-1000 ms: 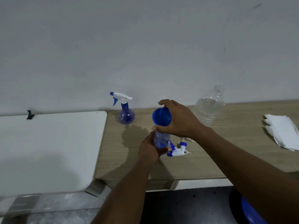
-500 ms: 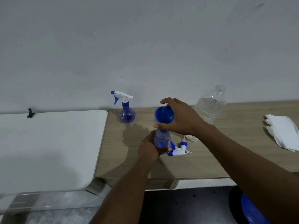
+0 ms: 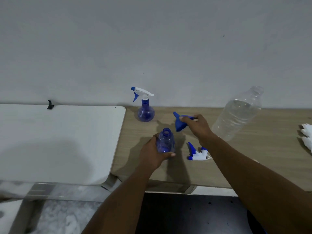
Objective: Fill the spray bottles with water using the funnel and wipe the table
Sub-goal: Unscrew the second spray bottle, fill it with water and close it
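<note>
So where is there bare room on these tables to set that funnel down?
The white table left of the capped spray bottle is bare up to its black clip. Bare wood also lies between the water bottle and the white cloth. It is crowded around the open bottle, funnel and loose sprayer head.

The funnel (image 3: 179, 123) is dark blue. The open bottle (image 3: 166, 143) and the far spray bottle (image 3: 146, 113) are see-through blue. The loose spray head (image 3: 197, 154) is white and blue. The table (image 3: 270, 141) is light brown with wood lines.
</note>
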Demonstrator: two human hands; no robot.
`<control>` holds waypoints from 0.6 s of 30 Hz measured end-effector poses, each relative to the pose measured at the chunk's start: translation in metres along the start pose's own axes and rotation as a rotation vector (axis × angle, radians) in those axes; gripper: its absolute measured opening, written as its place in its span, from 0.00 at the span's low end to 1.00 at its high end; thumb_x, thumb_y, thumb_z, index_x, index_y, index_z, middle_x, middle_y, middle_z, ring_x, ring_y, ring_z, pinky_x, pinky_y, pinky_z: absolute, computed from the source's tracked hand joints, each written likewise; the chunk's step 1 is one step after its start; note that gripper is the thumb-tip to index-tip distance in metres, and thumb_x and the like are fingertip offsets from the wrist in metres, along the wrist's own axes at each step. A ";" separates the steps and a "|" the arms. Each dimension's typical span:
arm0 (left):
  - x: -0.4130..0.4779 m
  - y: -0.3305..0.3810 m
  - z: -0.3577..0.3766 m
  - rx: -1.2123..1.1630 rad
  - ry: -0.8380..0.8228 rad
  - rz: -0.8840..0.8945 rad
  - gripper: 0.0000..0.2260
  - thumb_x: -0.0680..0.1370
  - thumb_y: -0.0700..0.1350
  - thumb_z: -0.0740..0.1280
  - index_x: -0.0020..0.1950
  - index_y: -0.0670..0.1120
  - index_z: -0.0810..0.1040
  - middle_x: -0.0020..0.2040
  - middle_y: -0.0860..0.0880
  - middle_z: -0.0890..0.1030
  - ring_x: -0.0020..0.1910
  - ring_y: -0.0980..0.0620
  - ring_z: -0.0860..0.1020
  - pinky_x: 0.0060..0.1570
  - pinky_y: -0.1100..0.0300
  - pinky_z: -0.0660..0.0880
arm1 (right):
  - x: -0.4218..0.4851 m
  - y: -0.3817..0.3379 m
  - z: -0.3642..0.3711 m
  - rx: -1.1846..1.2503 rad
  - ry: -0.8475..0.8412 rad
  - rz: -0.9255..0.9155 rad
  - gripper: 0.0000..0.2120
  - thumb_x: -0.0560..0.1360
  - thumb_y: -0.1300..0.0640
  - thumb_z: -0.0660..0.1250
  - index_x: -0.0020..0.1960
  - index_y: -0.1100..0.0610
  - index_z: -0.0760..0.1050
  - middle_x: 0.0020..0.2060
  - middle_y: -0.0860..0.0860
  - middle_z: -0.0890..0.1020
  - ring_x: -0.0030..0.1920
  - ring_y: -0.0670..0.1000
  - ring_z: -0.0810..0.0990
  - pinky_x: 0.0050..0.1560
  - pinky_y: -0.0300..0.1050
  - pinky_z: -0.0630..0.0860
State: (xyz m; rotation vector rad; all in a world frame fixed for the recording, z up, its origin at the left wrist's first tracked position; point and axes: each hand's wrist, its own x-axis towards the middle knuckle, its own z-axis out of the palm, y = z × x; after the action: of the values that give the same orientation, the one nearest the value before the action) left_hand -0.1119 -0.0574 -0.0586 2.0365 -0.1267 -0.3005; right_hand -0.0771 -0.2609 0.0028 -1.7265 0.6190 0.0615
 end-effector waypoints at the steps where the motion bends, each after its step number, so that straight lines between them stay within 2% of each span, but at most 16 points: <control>1: -0.002 -0.001 0.000 -0.011 0.003 -0.004 0.40 0.59 0.58 0.82 0.68 0.53 0.72 0.61 0.55 0.80 0.59 0.55 0.78 0.63 0.51 0.76 | 0.004 0.007 0.007 -0.050 0.032 -0.044 0.26 0.70 0.45 0.75 0.59 0.57 0.69 0.53 0.54 0.78 0.48 0.49 0.77 0.46 0.44 0.73; 3: -0.005 -0.002 0.000 -0.020 -0.006 -0.007 0.40 0.60 0.57 0.82 0.69 0.53 0.71 0.62 0.54 0.79 0.59 0.55 0.78 0.64 0.52 0.75 | 0.009 0.021 0.018 -0.182 0.049 -0.141 0.28 0.69 0.44 0.76 0.59 0.56 0.67 0.51 0.53 0.77 0.45 0.48 0.77 0.44 0.43 0.74; 5: -0.008 -0.001 0.000 -0.004 -0.021 -0.007 0.39 0.62 0.54 0.82 0.70 0.53 0.70 0.63 0.55 0.78 0.60 0.56 0.76 0.63 0.56 0.73 | 0.016 0.035 0.024 -0.380 0.042 -0.201 0.29 0.67 0.42 0.77 0.57 0.54 0.66 0.49 0.52 0.78 0.46 0.52 0.78 0.48 0.50 0.78; 7: -0.009 -0.002 0.000 0.004 -0.026 0.007 0.39 0.63 0.54 0.82 0.70 0.53 0.69 0.62 0.56 0.78 0.59 0.56 0.76 0.63 0.57 0.73 | 0.021 0.047 0.026 -0.635 0.043 -0.221 0.28 0.67 0.40 0.75 0.56 0.53 0.66 0.50 0.53 0.78 0.48 0.56 0.79 0.52 0.56 0.77; 9: -0.009 -0.002 0.001 0.012 -0.026 0.023 0.38 0.63 0.53 0.82 0.69 0.53 0.70 0.61 0.55 0.79 0.58 0.57 0.77 0.62 0.56 0.75 | 0.025 0.058 0.024 -0.824 0.057 -0.245 0.26 0.68 0.39 0.74 0.55 0.53 0.67 0.50 0.52 0.79 0.49 0.56 0.78 0.54 0.55 0.75; 11: -0.009 -0.001 0.003 0.023 -0.025 0.024 0.37 0.63 0.53 0.82 0.68 0.54 0.71 0.60 0.55 0.79 0.57 0.57 0.78 0.61 0.56 0.75 | 0.025 0.062 0.020 -0.880 0.049 -0.272 0.27 0.68 0.36 0.73 0.56 0.52 0.69 0.50 0.53 0.80 0.49 0.55 0.79 0.53 0.53 0.75; 15: -0.009 0.004 0.009 0.039 -0.043 0.041 0.37 0.63 0.54 0.82 0.68 0.56 0.71 0.59 0.59 0.78 0.56 0.59 0.77 0.59 0.59 0.74 | 0.006 0.067 -0.006 -0.711 0.035 -0.388 0.25 0.72 0.41 0.73 0.60 0.56 0.74 0.55 0.54 0.80 0.55 0.56 0.78 0.52 0.49 0.75; 18: -0.007 0.008 0.016 0.052 -0.073 0.043 0.37 0.63 0.54 0.82 0.69 0.55 0.71 0.59 0.58 0.78 0.57 0.58 0.77 0.61 0.57 0.74 | -0.021 0.085 -0.036 -0.824 -0.002 -0.539 0.22 0.72 0.45 0.74 0.61 0.54 0.75 0.57 0.51 0.79 0.57 0.52 0.76 0.54 0.45 0.73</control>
State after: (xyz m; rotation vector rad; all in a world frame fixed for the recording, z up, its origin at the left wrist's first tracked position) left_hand -0.1223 -0.0732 -0.0578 2.0719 -0.2251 -0.3479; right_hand -0.1419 -0.2960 -0.0559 -2.6393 0.0863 -0.0745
